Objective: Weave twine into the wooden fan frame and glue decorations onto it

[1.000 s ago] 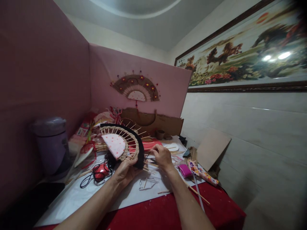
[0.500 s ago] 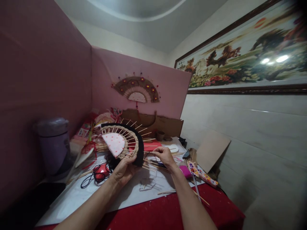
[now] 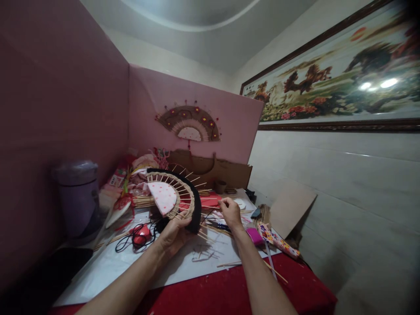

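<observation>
A half-round fan frame [image 3: 183, 187] of thin wooden sticks is in my left hand [image 3: 176, 234], whose fingers and thumb close on its lower right part. The frame has a white, red-dotted half-disc [image 3: 162, 197], a braided beige band and an outer black band [image 3: 196, 208]. Bare stick ends poke out past the black. To the right, my right hand [image 3: 231, 213] is closed in a pinch by the end of one stick; what lies between its fingertips is too small to make out. Black cord [image 3: 126, 240] lies loosely coiled left of my left hand.
Blue-handled scissors [image 3: 219, 225] lie below my right hand. Loose sticks [image 3: 231, 264], a magenta piece [image 3: 254, 236] and flowered fabric [image 3: 282, 244] lie at right. A lidded lilac container [image 3: 78, 197] stands left. A finished fan [image 3: 193, 122] hangs on the pink panel behind.
My right hand has moved slightly right, away from the black band, out to a stick's end. The left hand still holds the fan frame, which has shifted a little right in view.
</observation>
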Available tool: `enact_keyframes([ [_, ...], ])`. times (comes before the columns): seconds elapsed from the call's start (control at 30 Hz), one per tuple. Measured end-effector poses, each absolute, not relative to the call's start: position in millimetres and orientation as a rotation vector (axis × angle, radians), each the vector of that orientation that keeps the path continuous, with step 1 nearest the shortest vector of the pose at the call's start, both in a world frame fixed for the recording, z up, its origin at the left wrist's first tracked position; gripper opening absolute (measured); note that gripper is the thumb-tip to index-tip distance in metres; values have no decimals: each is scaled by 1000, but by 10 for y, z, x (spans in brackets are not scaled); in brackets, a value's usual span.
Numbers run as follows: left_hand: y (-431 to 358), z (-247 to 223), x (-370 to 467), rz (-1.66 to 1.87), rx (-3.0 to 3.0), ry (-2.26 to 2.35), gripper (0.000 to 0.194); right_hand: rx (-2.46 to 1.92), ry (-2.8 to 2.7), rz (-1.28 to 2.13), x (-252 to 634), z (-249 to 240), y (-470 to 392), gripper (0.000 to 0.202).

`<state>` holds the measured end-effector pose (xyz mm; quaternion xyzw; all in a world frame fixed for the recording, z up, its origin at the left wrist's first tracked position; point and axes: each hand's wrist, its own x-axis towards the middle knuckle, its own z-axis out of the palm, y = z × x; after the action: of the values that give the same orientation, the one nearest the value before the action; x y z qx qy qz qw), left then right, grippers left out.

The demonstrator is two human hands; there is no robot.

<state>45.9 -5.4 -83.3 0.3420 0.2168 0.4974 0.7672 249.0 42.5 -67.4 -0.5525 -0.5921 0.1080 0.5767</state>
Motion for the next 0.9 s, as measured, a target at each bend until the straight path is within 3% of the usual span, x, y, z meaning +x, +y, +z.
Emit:
enact_keyframes([
  [0.17,-37,-853,470,1017,809,473,38,-1261,-1416,303,2460,-651,406,34],
  [0.4,-11,-904,460,1027,799,443,39,-1270,-1499,185,2340,-565,247,21],
  [0.67,-90,-866,497,978,755,471,41,-1067,-1366,729,2182,-619,291,36],
  [0.9,-134,-820,506,952,764,464,42,-980,-1364,799,2164,-656,314,41],
])
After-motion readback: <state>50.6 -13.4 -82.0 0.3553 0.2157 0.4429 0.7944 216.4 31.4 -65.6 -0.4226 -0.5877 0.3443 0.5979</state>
